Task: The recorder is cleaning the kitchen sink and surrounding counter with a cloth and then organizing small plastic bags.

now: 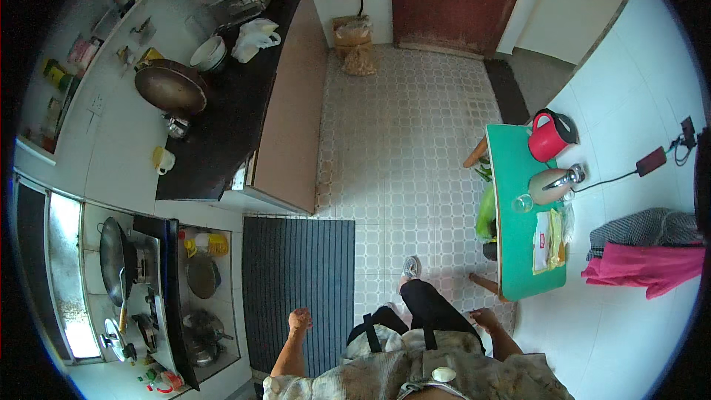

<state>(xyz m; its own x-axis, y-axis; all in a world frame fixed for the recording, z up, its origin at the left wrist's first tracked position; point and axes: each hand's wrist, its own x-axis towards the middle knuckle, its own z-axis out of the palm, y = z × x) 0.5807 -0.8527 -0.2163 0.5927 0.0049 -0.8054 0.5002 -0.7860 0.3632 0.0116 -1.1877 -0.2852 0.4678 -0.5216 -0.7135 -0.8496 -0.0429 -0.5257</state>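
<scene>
My left hand hangs with curled fingers over the dark ribbed floor mat; I see nothing held in it. On the other side, my right hand is beside my leg, near a wooden leg of the green-topped table. Its fingers are too small and partly hidden to judge. On that table stand a red electric kettle, a beige vacuum jug, a clear glass and some flat packets. One shoe is forward on the patterned floor.
At left, a gas stove carries a wok; pots sit below. A dark counter holds a large pan, bowls and a white plastic bag. Ahead is a brown door. Cloths hang at right.
</scene>
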